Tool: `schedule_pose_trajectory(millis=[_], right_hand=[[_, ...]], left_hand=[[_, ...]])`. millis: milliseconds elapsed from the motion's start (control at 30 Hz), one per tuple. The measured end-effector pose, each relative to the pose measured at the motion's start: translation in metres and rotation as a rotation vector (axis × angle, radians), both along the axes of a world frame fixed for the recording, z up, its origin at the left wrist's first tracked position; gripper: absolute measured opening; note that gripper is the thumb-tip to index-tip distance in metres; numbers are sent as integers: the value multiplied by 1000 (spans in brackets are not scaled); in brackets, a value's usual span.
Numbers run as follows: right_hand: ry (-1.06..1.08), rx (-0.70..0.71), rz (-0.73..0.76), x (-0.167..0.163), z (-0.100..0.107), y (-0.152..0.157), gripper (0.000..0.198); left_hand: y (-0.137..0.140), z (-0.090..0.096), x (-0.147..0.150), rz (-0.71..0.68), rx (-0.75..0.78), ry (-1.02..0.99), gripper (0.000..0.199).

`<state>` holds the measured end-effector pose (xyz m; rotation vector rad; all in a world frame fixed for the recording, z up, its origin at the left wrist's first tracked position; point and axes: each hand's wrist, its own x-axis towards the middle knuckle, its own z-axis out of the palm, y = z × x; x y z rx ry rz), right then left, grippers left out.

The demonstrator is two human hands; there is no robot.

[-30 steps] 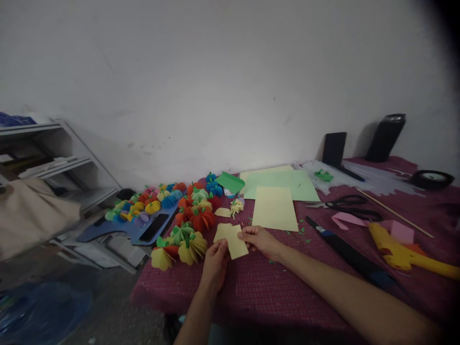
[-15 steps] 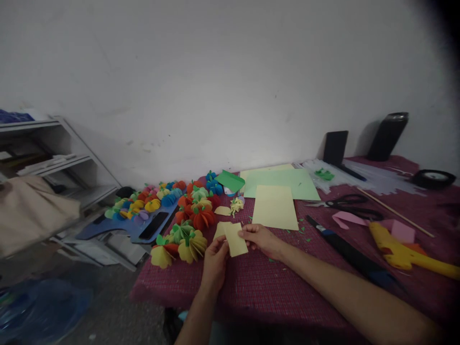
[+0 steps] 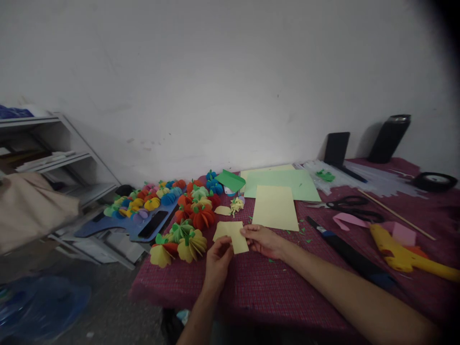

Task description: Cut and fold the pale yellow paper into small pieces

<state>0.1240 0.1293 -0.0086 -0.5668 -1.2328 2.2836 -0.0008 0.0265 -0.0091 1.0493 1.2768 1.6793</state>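
Note:
A small pale yellow paper piece [image 3: 238,239] is pinched at its right edge by my right hand [image 3: 265,241], thumb on top. My left hand [image 3: 218,261] is closed at the left edge of the same piece, its fingertips partly hidden. Behind them lies another pale yellow paper piece [image 3: 222,230], partly covered. A rounded yellow paper offcut [image 3: 223,210] and a heap of yellow paper scraps [image 3: 236,206] sit just beyond. Farther back is a larger pale yellow sheet [image 3: 275,208], overlapping a light green sheet [image 3: 305,184].
Paper pumpkins [image 3: 203,216] crowd the table's left side. On the right are black-handled scissors [image 3: 354,206], a dark-handled cutter [image 3: 354,254], a yellow glue gun [image 3: 395,251], a wooden stick [image 3: 395,213], tape [image 3: 434,181] and a black bottle [image 3: 390,139].
My left hand has shifted slightly right and up along the small paper piece. My right hand has barely moved and keeps its pinch. More of the paper behind shows.

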Motion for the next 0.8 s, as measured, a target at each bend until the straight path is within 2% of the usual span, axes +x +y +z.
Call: schedule_pose_trajectory(millis=[200, 367, 533, 800], right_hand=[[-2, -11, 16, 0, 1, 0, 26], [2, -1, 37, 0, -2, 1, 24], [1, -8, 18, 0, -7, 4, 24], [-6, -14, 35, 1, -6, 4, 24]], left_hand=[[0, 0, 0, 79, 48, 100, 16], [0, -2, 0, 89, 74, 186, 17], [-1, 0, 3, 129, 73, 304, 24], [-3, 0, 8, 111, 98, 554, 43]])
